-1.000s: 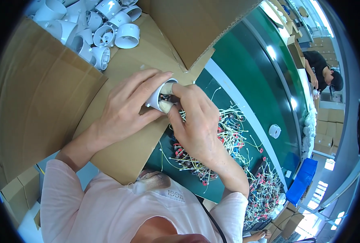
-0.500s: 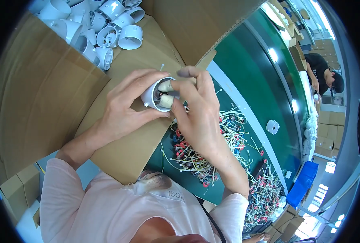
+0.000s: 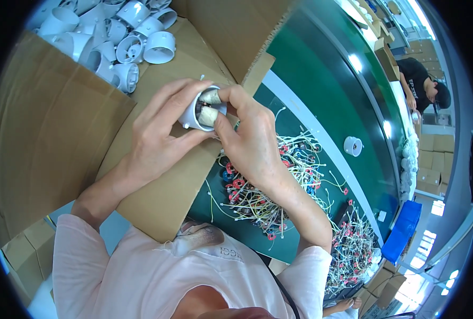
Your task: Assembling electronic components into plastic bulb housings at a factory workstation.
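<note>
My left hand (image 3: 159, 119) grips a white round plastic housing (image 3: 188, 118) by its outside, the open end turned toward my right hand. The thumb and forefinger of my right hand (image 3: 253, 141), wrapped in pale finger covers, reach inside the housing. They close around a small dark part (image 3: 199, 107), mostly hidden by the fingertips and the rim. Both hands are above a cardboard flap (image 3: 159, 186). Beside and below my right forearm lies a tangled heap of small parts with red and blue rings and pale wires (image 3: 255, 199).
White housings (image 3: 159, 48) fill the cardboard box (image 3: 50, 127) at the upper left. A lone housing (image 3: 353, 146) stands on the green belt (image 3: 316, 80). Another wired heap (image 3: 351, 250) and a blue bin (image 3: 402, 231) lie at right. A person (image 3: 420, 85) works across the belt.
Both hands and the housing have shifted slightly left and up in view. My right thumb and forefinger sit inside the housing in both frames; the other right fingers have curled in.
</note>
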Demonstrator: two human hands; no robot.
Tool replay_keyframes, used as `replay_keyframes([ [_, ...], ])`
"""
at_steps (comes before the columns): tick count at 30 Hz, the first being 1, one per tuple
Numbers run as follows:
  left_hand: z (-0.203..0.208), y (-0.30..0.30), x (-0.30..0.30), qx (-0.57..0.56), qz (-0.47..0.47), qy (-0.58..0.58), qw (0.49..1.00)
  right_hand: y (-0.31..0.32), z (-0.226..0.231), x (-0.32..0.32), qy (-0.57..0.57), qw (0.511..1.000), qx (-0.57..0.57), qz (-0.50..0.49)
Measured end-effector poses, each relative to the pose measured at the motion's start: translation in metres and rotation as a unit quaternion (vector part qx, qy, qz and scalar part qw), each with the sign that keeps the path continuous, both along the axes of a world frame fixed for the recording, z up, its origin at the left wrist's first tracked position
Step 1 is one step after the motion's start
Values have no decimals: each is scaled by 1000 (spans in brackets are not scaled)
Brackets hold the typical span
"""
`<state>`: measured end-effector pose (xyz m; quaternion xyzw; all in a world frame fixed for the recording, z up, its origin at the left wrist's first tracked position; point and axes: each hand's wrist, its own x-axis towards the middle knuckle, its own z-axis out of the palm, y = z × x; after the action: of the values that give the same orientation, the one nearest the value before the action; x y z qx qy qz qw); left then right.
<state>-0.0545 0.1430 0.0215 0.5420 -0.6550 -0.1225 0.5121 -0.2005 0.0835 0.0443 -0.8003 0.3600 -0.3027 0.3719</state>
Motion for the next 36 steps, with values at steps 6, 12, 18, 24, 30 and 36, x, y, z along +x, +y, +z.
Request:
replay_keyframes([
  [6, 6, -11, 9, -3, 31, -174, 984, -21, 4, -37, 37, 999, 36, -6],
  [12, -9, -53, 36, 36, 199, -398, 895, -129, -29, -161, 174, 958, -19, -227],
  [18, -23, -88, 52, 113, 205, -440, 867, -120, -43, -165, 193, 919, -258, -227],
  [24, -3, -40, 18, 40, 57, -219, 973, -44, -4, -152, 247, 962, 20, -109],
  [30, 5, -15, 16, 122, -71, -98, 985, -37, -7, -154, 418, 895, 72, -138],
  [36, -9, -14, 14, 123, -72, -17, 990, -33, -24, -156, 341, 937, -20, -77],
])
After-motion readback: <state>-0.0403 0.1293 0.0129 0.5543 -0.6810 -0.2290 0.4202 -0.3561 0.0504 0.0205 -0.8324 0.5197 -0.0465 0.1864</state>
